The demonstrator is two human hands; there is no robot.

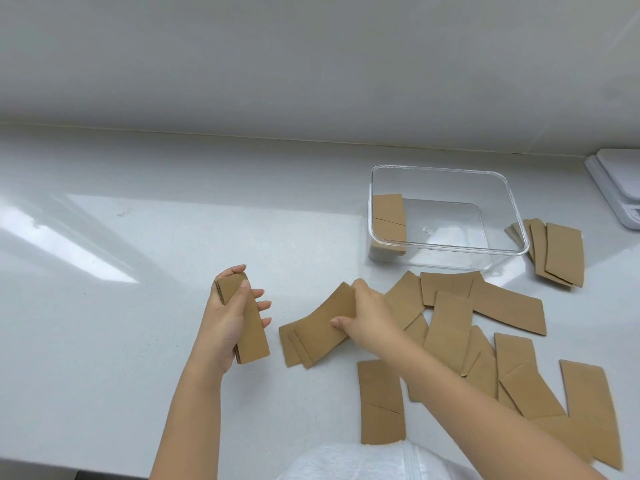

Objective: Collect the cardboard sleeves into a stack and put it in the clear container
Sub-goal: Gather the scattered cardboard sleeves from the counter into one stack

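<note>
My left hand [225, 317] is shut on a small stack of brown cardboard sleeves [247, 327], held upright above the white counter. My right hand [367, 320] pinches a few fanned sleeves [318, 332] lying just to the right of the stack. Several more loose sleeves [485, 341] are scattered flat across the counter to the right and near me. The clear container [498, 252] stands farther back on the right, with a stack of sleeves [388, 216] leaning against its left wall.
Another overlapping pile of sleeves [557, 252] lies just right of the container. A white kitchen scale [620, 188] sits at the far right edge. The white counter [138, 306] meets a plain wall behind. My white shirt [363, 462] shows at the bottom.
</note>
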